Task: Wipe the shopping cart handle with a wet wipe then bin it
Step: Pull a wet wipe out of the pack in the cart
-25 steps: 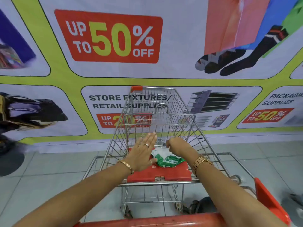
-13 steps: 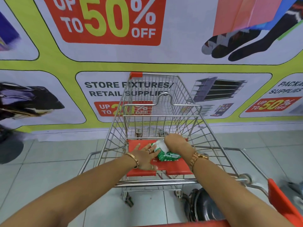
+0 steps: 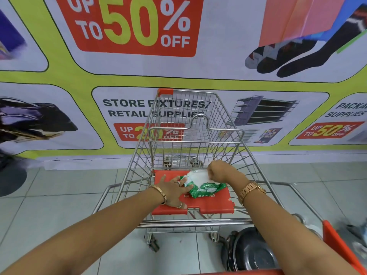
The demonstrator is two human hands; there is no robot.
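A green pack of wet wipes lies on the red child-seat flap of a wire shopping cart. My left hand lies flat on the flap with its fingertips pressing the pack's left end. My right hand is closed on a white wet wipe that rises out of the pack's top. The cart's red handle shows at the lower right and along the bottom edge, close to me.
A dark round bin stands on the tiled floor under the cart, right of centre. A big sale banner covers the wall just beyond the cart's front. Grey floor tiles spread to the left.
My left hand dropped from hovering onto the flap and now holds the pack down. My right hand has lifted, drawing a white wipe up out of the pack.
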